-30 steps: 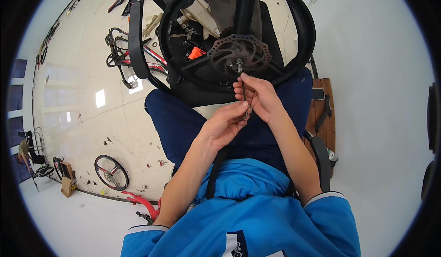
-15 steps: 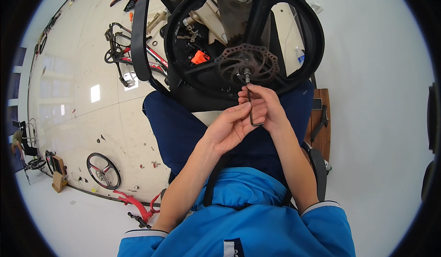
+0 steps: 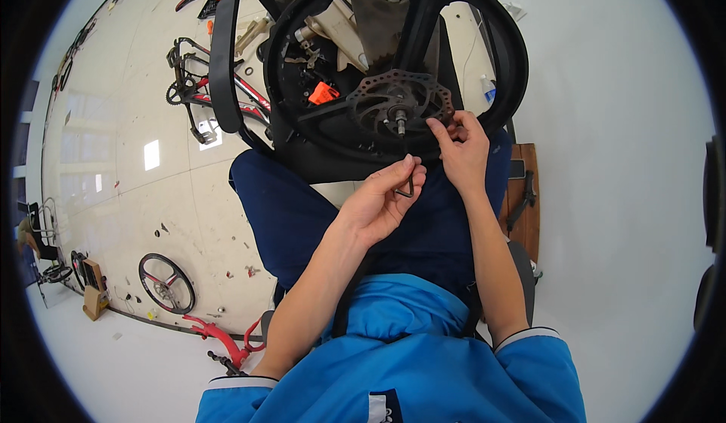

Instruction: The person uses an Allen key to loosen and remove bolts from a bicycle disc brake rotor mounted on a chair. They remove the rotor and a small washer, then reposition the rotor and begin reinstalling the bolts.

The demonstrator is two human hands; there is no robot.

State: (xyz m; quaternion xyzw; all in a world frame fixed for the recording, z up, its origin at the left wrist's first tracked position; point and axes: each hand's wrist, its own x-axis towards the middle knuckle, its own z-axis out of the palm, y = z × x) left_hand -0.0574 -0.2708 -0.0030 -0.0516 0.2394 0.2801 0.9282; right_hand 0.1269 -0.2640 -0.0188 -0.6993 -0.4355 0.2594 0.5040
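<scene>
In front of me lies a black bicycle wheel (image 3: pixel 513 49) with broad spokes, its brake disc (image 3: pixel 368 86) facing up. An axle end (image 3: pixel 401 123) sticks out at the disc's middle. Between the thumb and fingers of my left hand (image 3: pixel 383 202) is a black hex key (image 3: pixel 409 189), its bent end toward me and its long end partly hidden. That hand is just below the axle, apart from it. At the disc's lower right edge, my right hand (image 3: pixel 466 151) has its thumb and curled fingers closed on the rim of the disc.
The wheel rests on a black chair (image 3: pixel 314 158) with an armrest (image 3: pixel 224 68). An orange part (image 3: pixel 324 92) and small metal parts lie under the wheel. On the floor at left are a bicycle frame (image 3: pixel 246 90), another wheel (image 3: pixel 189 291) and a red frame (image 3: pixel 227 340). A wooden board (image 3: pixel 529 223) stands right.
The hex key has come away from the axle and is in my left hand alone. My right hand has let go of it and moved right to the disc's edge.
</scene>
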